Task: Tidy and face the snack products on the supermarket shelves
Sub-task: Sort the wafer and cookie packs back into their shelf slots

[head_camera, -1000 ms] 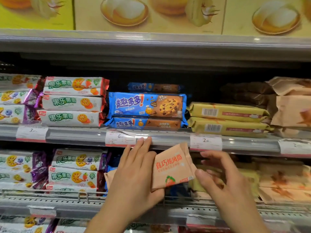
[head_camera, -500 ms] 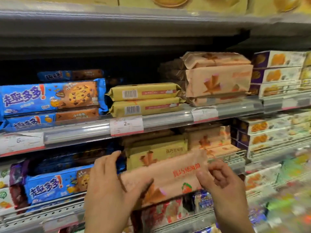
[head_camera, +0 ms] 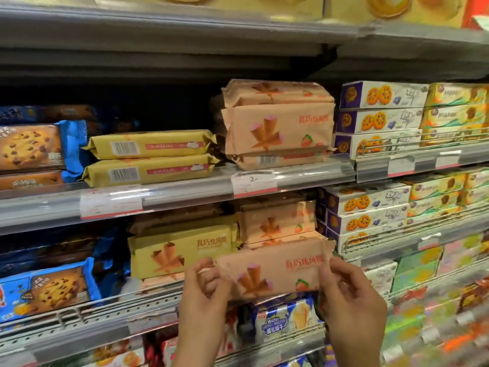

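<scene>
A peach cone-snack packet (head_camera: 275, 268) is held face-out at the front edge of the middle shelf (head_camera: 148, 311), pinched at its ends by the left hand (head_camera: 203, 290) and right hand (head_camera: 349, 295). Placement on the matching peach stack (head_camera: 277, 223) behind appears to be next.

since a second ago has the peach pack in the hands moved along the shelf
Yes. The peach pack has gone rightward: it was held before the blue cookie packs, now it sits before the peach stack, beside the yellow pack.
</scene>
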A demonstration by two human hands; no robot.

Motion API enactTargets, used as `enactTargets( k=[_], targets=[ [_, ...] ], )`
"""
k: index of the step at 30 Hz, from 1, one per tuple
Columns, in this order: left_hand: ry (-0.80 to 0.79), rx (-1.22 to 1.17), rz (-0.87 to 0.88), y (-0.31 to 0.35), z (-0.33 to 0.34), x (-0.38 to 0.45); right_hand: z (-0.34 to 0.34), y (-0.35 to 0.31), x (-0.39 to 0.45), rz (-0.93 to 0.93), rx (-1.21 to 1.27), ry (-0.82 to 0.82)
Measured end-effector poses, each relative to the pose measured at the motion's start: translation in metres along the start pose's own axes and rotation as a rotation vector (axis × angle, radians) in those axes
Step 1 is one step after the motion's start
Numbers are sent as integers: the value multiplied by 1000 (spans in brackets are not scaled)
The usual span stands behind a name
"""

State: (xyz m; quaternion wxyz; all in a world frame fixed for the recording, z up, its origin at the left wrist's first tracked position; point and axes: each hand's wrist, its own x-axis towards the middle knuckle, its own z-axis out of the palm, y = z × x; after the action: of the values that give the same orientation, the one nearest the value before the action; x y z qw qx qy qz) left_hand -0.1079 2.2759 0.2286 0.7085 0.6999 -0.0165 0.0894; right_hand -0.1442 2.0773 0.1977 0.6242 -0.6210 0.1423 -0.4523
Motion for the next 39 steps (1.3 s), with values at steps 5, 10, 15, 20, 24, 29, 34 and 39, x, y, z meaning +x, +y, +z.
enactTargets(
  k=[5,10,15,20,24,29,34,39],
  targets=[
    [-85,77,48,-1,44,-7,-14,24,37,-50,-299,-67],
    [-152,284,130,3,89,5,-4,35,83,-110,-465,-154],
    [-179,419,277,14,110,21,13,31,115,-205,-487,-237],
    [-145,687,317,-15,107,32,29,52,118,-342,-836,-424],
    [-166,852,282,-25,105,36,24,57,114,-400,-909,-419],
    [-157,864,281,-26,105,38,19,58,118,-477,-891,-524],
    [-141,838,330,-33,101,29,12,60,107,-492,-914,-532],
    [-142,858,407,-42,89,12,15,57,85,-571,-951,-499]
  ],
)
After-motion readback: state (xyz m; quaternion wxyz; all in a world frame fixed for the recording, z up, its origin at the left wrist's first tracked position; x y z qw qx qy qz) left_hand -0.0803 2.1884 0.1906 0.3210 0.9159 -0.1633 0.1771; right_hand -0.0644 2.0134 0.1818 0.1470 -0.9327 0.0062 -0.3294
